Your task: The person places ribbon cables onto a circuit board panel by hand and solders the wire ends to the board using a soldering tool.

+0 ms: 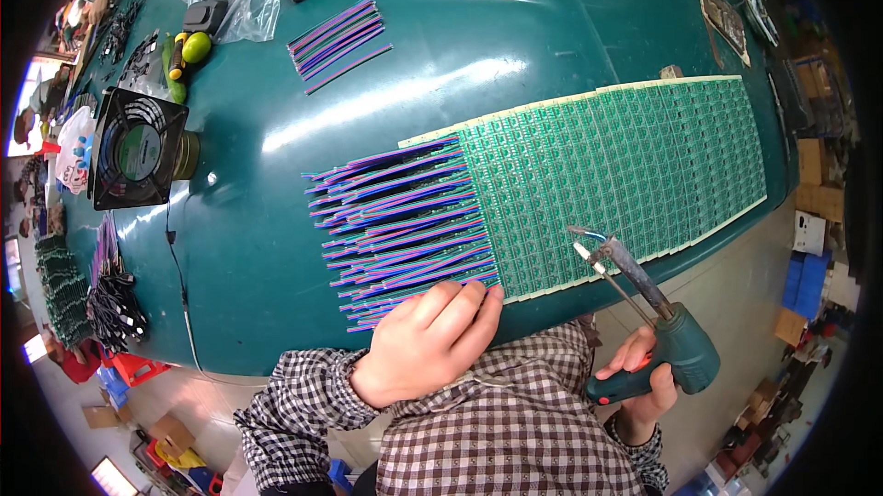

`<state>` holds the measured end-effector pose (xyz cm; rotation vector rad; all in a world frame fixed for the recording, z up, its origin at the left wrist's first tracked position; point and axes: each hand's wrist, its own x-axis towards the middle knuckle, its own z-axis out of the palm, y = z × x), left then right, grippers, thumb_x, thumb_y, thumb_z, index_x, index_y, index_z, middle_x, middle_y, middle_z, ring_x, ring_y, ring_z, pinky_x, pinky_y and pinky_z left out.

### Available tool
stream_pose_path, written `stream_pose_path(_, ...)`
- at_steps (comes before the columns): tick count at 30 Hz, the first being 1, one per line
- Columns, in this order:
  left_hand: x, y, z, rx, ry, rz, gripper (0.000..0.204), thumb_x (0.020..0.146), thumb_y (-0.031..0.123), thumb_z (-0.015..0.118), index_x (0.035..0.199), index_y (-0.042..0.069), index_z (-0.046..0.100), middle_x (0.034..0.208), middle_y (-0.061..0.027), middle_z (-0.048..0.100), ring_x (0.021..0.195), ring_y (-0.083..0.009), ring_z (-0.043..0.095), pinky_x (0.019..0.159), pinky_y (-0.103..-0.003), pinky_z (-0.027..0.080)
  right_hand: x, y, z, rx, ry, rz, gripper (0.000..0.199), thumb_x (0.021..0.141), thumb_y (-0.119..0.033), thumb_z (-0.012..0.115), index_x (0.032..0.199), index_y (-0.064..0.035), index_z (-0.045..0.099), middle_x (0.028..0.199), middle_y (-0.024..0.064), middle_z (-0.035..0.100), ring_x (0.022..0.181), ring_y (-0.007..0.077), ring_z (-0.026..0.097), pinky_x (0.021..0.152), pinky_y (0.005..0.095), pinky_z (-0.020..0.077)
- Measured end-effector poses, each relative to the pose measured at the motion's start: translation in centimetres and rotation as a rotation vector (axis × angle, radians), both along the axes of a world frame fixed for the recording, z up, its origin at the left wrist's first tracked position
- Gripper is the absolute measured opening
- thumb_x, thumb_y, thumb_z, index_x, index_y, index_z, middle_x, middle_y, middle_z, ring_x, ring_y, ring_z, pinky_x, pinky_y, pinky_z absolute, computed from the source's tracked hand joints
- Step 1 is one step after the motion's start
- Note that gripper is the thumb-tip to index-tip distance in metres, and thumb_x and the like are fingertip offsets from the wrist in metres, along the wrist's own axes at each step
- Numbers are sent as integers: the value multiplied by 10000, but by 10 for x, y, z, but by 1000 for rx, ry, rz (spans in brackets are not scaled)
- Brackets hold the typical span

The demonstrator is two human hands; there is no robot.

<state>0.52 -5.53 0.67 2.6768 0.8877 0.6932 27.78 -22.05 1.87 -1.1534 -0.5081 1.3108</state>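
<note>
My right hand [647,372] is wrapped around the grip of a dark green soldering gun [688,349]. Its metal barrel and thin feed tube point up and left, the tip hovering over or near the green circuit board panel [616,165]. Rows of short multicoloured ribbon wires [405,211] lie side by side along the panel's left edge, their right ends on it. At the row's nearest end my left hand [432,340] is closed, fingertips pressed together over the last ribbon wire by the panel's near corner. The fingers partly hide that wire's end.
A square black fan [138,148] stands at the left, its cord running to the near edge. Loose ribbon wires [338,41] lie farther back, beside plastic bags [244,0] and a green fruit [196,47]. Bundled black cables [115,307] lie at the left edge.
</note>
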Motion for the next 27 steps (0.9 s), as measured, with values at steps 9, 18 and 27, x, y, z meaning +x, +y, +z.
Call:
stream_pose_path(9, -1, -5, -1, 9, 75, 6, 362, 822, 146, 682, 1165, 54, 749, 1120, -79, 667, 968, -200, 661, 741, -283, 535, -1, 2, 0, -1, -5, 1, 739, 989, -404, 687, 1432, 131, 433, 986, 128, 625, 963, 316, 671, 777, 513, 673)
stream_pose_path(18, -4, -12, 6, -46, -9, 58, 374, 749, 53, 734, 1120, 33, 782, 1107, -92, 701, 947, -232, 686, 764, -306, 580, 0, 5, 0, 36, -2, 9, 712, 1004, -417, 657, 1406, 129, 439, 1001, 120, 622, 951, 295, 663, 771, 490, 676)
stream_pose_path(27, -20, -5, 24, -158, -3, 103, 379, 710, 11, 741, 1085, 32, 787, 1082, -91, 712, 987, -262, 693, 805, -381, 584, 11, 24, 1, 105, 12, -8, 700, 1009, -432, 637, 1408, 116, 462, 975, 121, 610, 924, 291, 659, 756, 463, 680)
